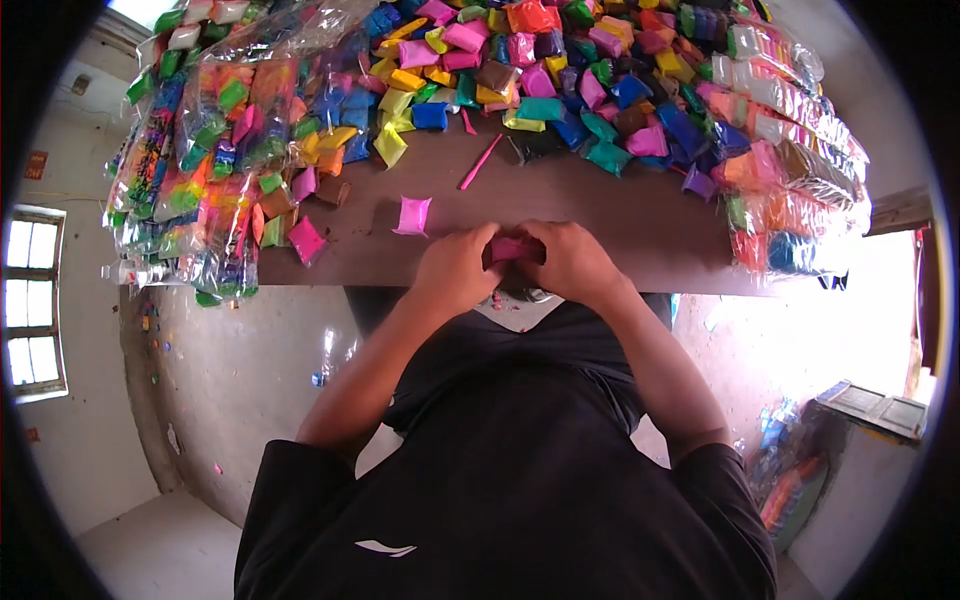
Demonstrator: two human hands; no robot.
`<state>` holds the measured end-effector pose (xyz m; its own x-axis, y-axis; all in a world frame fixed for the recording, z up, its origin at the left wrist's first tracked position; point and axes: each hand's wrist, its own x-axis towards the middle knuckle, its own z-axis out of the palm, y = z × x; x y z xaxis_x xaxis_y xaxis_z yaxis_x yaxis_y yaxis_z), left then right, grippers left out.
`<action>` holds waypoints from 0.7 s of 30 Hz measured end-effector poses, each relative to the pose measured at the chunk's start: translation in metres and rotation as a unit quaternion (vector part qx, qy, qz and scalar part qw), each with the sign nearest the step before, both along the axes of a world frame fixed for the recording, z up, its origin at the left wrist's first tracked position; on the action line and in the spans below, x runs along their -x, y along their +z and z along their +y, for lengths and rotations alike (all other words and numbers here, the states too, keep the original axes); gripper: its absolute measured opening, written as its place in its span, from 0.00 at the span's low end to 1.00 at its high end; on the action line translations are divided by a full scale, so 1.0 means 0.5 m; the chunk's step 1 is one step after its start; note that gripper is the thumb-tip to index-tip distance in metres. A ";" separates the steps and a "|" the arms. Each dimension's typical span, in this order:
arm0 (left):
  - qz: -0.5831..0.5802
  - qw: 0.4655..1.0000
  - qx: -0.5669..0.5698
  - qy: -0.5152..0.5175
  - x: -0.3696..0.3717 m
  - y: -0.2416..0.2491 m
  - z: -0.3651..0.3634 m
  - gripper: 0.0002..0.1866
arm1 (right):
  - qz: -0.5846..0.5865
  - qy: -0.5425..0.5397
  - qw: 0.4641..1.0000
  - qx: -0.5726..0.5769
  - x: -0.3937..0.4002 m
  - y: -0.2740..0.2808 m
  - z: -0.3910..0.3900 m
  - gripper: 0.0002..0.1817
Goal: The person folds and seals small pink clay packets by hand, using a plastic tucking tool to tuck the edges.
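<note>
At the front edge of the brown table [600, 200], my left hand [458, 265] and my right hand [575, 262] meet with curled fingers. Between them shows a pink piece [512, 248], soft-looking like modelling clay, gripped from both sides; my fingers hide much of it. A pink wrapped packet [412, 216] lies just left of and beyond my left hand. Farther back, a thin pink modelling tool [481, 162] rests slantwise on the tabletop.
A heap of colourful wrapped packets [540, 108] covers the back of the table. Clear bags of packets are piled at the left [215, 150] and right [790, 160] ends. Another pink packet [307, 240] lies near the left pile. A plastic bottle [318, 379] is on the floor.
</note>
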<state>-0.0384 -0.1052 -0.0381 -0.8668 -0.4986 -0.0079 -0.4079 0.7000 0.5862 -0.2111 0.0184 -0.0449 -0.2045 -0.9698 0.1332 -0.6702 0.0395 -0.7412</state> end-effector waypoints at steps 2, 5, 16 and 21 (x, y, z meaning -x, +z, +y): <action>0.019 1.000 0.011 0.001 -0.001 -0.008 0.000 0.20 | 0.025 -0.005 0.999 -0.027 0.001 0.004 0.001 0.18; 0.015 1.000 0.009 -0.005 0.000 -0.012 -0.004 0.20 | 0.024 -0.002 1.000 -0.019 0.002 -0.001 -0.003 0.17; -0.028 1.000 0.000 0.007 0.003 -0.003 0.003 0.24 | -0.012 0.014 1.000 -0.010 0.011 0.008 -0.004 0.16; -0.002 1.000 0.002 0.017 0.003 -0.006 0.009 0.24 | -0.013 0.019 1.000 0.002 0.011 0.012 0.001 0.19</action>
<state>-0.0401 -0.1007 -0.0409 -0.8497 -0.5272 -0.0099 -0.4337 0.6880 0.5818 -0.2165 0.0190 -0.0390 -0.1708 -0.9763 0.1330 -0.6516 0.0107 -0.7585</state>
